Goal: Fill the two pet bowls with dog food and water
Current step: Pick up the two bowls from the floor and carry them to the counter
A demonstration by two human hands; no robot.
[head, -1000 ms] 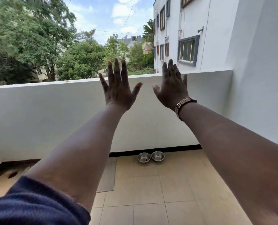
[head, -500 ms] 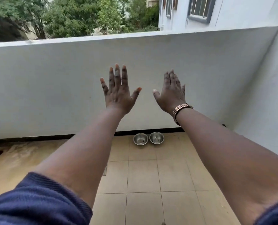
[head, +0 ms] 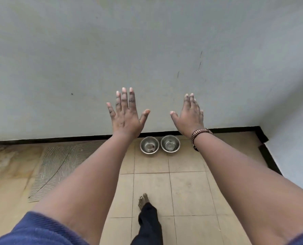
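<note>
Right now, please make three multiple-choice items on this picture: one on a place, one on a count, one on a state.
1. Where are the bowls?
A. On the floor by the wall
B. On a table
C. In one hand

2. How many bowls are there?
A. One
B. Two
C. Four

3. How are the hands?
A. Both open and empty
B. Both closed on bowls
C. One holding a bag

Key: 1 A, they sit on tiles at the wall's foot. 2 B, two stand side by side. 3 A, left hand and right hand show spread fingers holding nothing.

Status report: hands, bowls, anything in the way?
Left hand and right hand open, holding nothing. Two bowls on floor by wall, unfilled. Path looks clear.
</note>
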